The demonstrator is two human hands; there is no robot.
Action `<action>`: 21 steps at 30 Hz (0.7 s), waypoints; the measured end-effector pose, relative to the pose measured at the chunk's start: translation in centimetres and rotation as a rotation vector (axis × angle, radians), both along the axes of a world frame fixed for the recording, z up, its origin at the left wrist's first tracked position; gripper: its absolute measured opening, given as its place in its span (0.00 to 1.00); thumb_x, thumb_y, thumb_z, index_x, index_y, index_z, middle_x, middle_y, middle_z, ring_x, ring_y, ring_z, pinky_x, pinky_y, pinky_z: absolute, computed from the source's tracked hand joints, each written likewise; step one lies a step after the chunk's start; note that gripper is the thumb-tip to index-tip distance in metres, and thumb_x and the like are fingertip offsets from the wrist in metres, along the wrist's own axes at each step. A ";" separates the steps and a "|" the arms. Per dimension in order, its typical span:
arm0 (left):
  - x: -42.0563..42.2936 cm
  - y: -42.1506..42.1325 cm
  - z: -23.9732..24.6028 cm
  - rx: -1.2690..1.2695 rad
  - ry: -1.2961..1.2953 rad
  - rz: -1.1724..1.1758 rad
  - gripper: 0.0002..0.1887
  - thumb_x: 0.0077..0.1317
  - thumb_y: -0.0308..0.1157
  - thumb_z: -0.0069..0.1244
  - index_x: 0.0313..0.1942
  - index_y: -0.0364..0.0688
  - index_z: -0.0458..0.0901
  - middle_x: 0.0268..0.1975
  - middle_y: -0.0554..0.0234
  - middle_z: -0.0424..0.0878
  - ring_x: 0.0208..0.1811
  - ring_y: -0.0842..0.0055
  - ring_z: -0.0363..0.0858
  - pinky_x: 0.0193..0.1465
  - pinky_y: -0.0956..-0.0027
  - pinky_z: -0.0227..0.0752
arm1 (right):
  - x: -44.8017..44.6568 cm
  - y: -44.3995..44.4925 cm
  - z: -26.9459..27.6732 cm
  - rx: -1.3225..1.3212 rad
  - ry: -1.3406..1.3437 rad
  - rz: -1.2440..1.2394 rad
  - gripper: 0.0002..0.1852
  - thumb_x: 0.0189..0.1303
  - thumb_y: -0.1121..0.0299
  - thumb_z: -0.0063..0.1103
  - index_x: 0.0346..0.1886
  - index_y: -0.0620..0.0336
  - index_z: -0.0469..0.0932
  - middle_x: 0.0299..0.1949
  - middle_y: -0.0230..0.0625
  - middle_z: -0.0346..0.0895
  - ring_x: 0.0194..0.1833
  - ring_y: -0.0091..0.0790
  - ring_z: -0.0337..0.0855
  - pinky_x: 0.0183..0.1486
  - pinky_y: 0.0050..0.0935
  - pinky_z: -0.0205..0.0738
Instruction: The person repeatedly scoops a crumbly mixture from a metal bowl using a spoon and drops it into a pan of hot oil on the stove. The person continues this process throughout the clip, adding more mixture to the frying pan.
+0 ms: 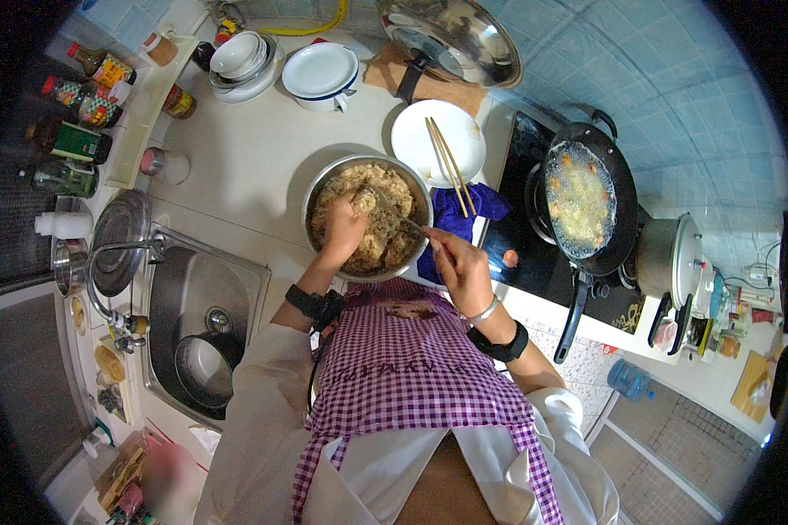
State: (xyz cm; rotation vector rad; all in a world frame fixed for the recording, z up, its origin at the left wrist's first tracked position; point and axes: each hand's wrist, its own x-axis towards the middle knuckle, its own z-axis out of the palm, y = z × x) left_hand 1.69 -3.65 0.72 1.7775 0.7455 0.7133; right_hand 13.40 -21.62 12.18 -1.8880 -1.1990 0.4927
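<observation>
A stainless steel bowl (425, 197) stands before me at the counter edge, filled with a pale brown, lumpy minced mixture (394, 182). My left hand (343, 230) is inside the bowl, its fingers closed around a small lump of the mixture (366, 199) that shows at the top of the fist. My right hand (461, 266) grips the handle of a metal spoon (407, 222) at the bowl's right rim. The spoon slants up and left across the bowl, its head close to the lump; whether they touch I cannot tell.
To the right, a black wok (624, 216) of bubbling oil with frying pieces sits on the cooktop (509, 170), beside a pressure cooker (656, 256). Chopsticks (448, 164) lie across a white plate (407, 138), near a blue cloth (452, 213). A sink (190, 275) is at left.
</observation>
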 end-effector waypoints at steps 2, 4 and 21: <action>0.0 0.0 -0.5 0.062 0.145 0.014 0.16 0.54 0.19 0.51 0.46 0.29 0.78 0.35 0.47 0.83 0.35 0.64 0.82 0.40 0.62 0.74 | 0.4 0.0 -0.4 -0.058 0.177 -0.058 0.12 0.67 0.73 0.49 0.49 0.67 0.77 0.24 0.42 0.77 0.22 0.35 0.78 0.26 0.28 0.70; -0.3 -0.1 -1.5 0.080 0.418 0.053 0.19 0.53 0.20 0.52 0.48 0.29 0.78 0.38 0.41 0.83 0.39 0.57 0.83 0.44 0.59 0.74 | 0.8 -0.3 -1.0 -0.063 0.499 -0.114 0.13 0.68 0.71 0.48 0.49 0.68 0.77 0.20 0.34 0.74 0.19 0.27 0.72 0.23 0.22 0.63; 0.0 -0.6 0.9 0.351 0.450 -0.498 0.25 0.58 0.32 0.54 0.55 0.36 0.68 0.42 0.34 0.80 0.44 0.43 0.78 0.46 0.51 0.70 | 11.3 -18.9 7.1 0.191 0.827 -0.637 0.17 0.68 0.62 0.52 0.51 0.65 0.77 0.19 0.22 0.66 0.16 0.17 0.63 0.18 0.16 0.56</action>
